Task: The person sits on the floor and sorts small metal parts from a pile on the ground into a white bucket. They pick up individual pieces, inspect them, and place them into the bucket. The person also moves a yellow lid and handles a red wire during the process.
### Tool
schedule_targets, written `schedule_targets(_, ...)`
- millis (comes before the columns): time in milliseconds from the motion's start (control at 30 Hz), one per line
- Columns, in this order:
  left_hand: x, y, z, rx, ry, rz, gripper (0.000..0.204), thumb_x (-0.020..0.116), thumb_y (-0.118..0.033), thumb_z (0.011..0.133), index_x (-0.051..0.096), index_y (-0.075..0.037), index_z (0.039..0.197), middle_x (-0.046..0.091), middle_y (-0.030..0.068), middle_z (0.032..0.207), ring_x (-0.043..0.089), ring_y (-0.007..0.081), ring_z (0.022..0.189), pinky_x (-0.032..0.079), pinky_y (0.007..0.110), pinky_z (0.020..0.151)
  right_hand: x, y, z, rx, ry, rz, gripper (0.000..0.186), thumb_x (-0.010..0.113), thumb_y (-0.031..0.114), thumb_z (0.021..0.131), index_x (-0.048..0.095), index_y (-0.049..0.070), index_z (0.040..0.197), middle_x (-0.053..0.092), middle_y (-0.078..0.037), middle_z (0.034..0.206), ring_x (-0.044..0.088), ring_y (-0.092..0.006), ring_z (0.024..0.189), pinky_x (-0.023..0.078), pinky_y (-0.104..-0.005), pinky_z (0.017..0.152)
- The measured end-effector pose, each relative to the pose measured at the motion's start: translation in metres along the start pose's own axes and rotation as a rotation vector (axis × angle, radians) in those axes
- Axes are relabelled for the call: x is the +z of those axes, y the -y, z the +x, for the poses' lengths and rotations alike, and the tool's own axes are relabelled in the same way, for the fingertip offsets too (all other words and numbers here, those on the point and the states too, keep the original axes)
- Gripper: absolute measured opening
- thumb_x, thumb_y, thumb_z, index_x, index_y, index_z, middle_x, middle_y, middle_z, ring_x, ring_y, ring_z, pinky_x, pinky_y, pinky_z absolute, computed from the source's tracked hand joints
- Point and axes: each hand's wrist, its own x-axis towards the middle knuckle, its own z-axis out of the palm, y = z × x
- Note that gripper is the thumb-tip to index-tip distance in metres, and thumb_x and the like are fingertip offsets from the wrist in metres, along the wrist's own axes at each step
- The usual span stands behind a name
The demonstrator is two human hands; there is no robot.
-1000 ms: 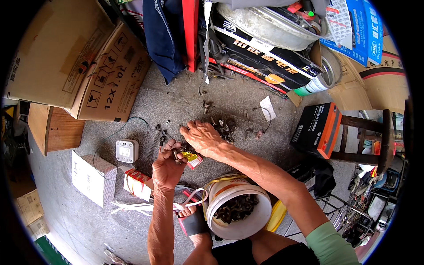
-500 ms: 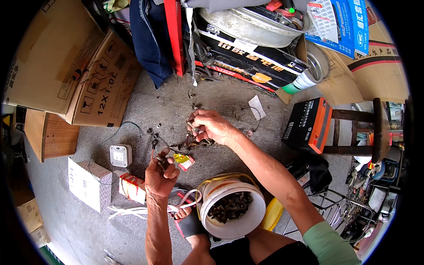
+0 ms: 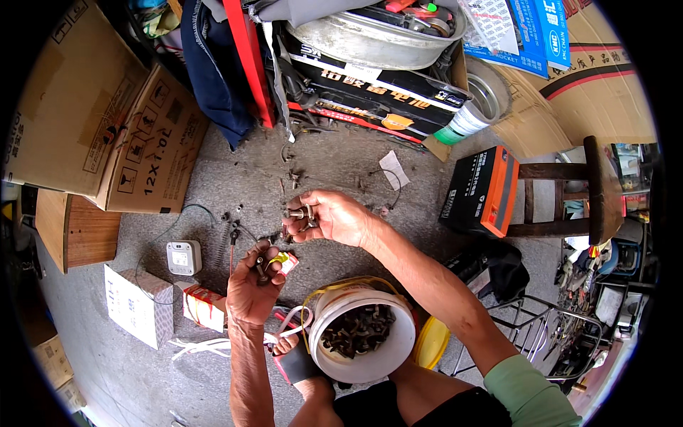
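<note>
My right hand (image 3: pixel 334 217), palm turned up and fingers curled, holds several dirty metal bolts (image 3: pixel 304 214). Lower and to the left, my left hand (image 3: pixel 250 288) is curled around another few bolts (image 3: pixel 262 269). Between my legs a white plastic bucket (image 3: pixel 407 340) stands tilted toward me, with many rusty dark bolts and small metal parts (image 3: pixel 359 331) inside. On the floor past my hands lie small scattered metal pieces (image 3: pixel 294 176), and a long spring (image 3: pixel 223 245) rests left of them. A yellow and red packet (image 3: pixel 286 262) lies just beside my left fingers.
A white square device (image 3: pixel 184 257), a white box (image 3: pixel 139 306) and a red-white box (image 3: pixel 203 307) lie to the left. Big cartons (image 3: pixel 153 142) stand behind them. At right are a black-orange battery (image 3: pixel 480 191), a wooden stool (image 3: pixel 597 192) and a wire rack (image 3: pixel 526 334).
My right hand has turned its palm further up, showing the bolts in it. My left hand stays curled near the packet. The whole view has shifted slightly.
</note>
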Motion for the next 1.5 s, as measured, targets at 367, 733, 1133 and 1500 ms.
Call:
schedule_targets(367,0.085,0.006,-0.092,-0.097,0.192,0.732,0.022,0.052,0.002,0.08,0.058,0.003,0.102,0.061,0.0103,0.088,0.058,0.0125,0.074,0.046,0.023,0.065,0.051,0.017,-0.148,-0.022,0.323,-0.536,0.016,0.052,0.007,0.09,0.052,-0.004,0.103,0.062,-0.012,0.089,0.064,-0.0167,0.074,0.054,-0.028,0.065)
schedule_targets(733,0.07,0.075,-0.107,0.375,0.512,1.718,0.045,0.055,0.0,0.073,0.048,0.0,0.117,0.056,0.0191,0.101,0.057,0.0377,0.091,0.047,0.043,0.081,0.049,-0.048,-0.19,0.033,0.316,-1.534,0.028,0.054,0.014,0.082,0.048,0.003,0.108,0.053,-0.015,0.094,0.056,-0.0345,0.088,0.045,-0.0418,0.075)
schedule_targets(1133,0.052,0.011,-0.016,0.599,-0.118,1.462,0.021,0.056,-0.007,0.081,0.061,0.002,0.1,0.066,0.013,0.086,0.063,0.0178,0.073,0.049,0.03,0.064,0.001,-0.016,-0.05,-0.634,-0.331,-1.766,0.012,0.06,0.009,0.075,0.057,0.002,0.084,0.06,-0.012,0.074,0.061,-0.0276,0.069,0.05,-0.0382,0.061)
schedule_targets(1500,-0.034,0.015,0.059,0.648,-0.212,1.675,0.022,0.062,-0.003,0.073,0.06,-0.001,0.095,0.058,0.0145,0.085,0.059,0.0311,0.075,0.047,0.039,0.068,-0.02,-0.059,-0.013,-0.564,-0.254,-2.186,0.025,0.056,0.01,0.077,0.055,0.004,0.102,0.05,-0.013,0.101,0.058,-0.0252,0.085,0.051,-0.0368,0.067)
